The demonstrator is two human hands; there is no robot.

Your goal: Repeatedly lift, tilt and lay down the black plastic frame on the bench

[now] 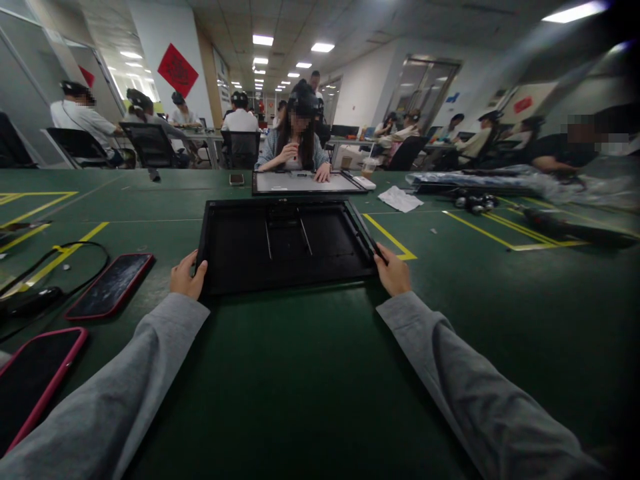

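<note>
Both arms reach forward over a green table to a black rectangular frame with a recessed back panel (240, 243), which looks like a monitor housing. Its near edge appears slightly tilted toward me; I cannot tell whether it touches the tabletop. Two thin pale rods run across the middle of the recess. On the left side edge, my left hand (187, 276) grips the housing with the thumb on top. At the opposite edge, my right hand (393, 269) is closed round the side, its fingers partly hidden underneath.
Two red-edged phones (111, 287) and a black cable (100, 248) lie at left. Across the table (300, 373), a person (299, 133) sits at a pale panel (290, 181). Crumpled white paper (400, 199), plastic wrapping (465, 181) and small black parts (474, 201) lie to the right.
</note>
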